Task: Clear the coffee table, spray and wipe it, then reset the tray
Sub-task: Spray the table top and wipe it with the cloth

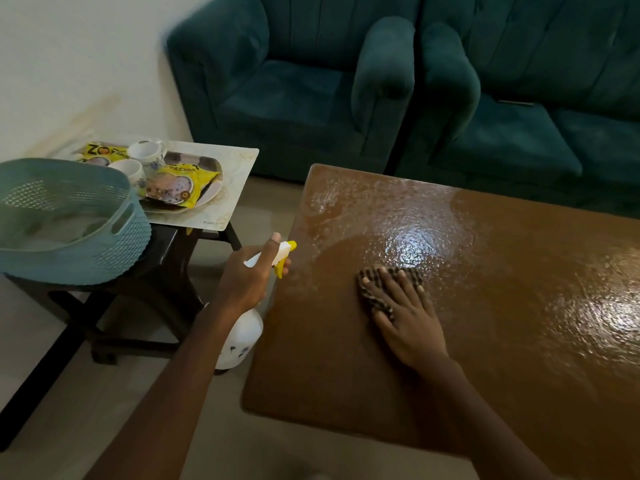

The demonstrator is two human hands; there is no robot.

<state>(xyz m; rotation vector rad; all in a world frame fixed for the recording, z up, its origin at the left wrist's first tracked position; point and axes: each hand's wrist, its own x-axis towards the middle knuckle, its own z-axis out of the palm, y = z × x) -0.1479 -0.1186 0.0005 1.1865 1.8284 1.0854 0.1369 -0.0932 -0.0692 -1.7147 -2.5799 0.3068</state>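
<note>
The brown coffee table (485,341) fills the right half of the view, its far left part wet with spray droplets. My right hand (405,317) lies flat with straight fingers on a striped brown cloth (369,284) and presses it onto the tabletop. My left hand (247,277) grips the neck of a white spray bottle (242,336) with a yellow nozzle, held just off the table's left edge. A pale tray (239,168) on a dark side table at the left carries two white cups (147,152), a plate and yellow snack packets (176,185).
A teal woven basket (72,251) sits on the dark side table (162,258) beside the tray. Dark green sofas (346,81) stand behind the coffee table. A beige floor strip runs between the side table and the coffee table.
</note>
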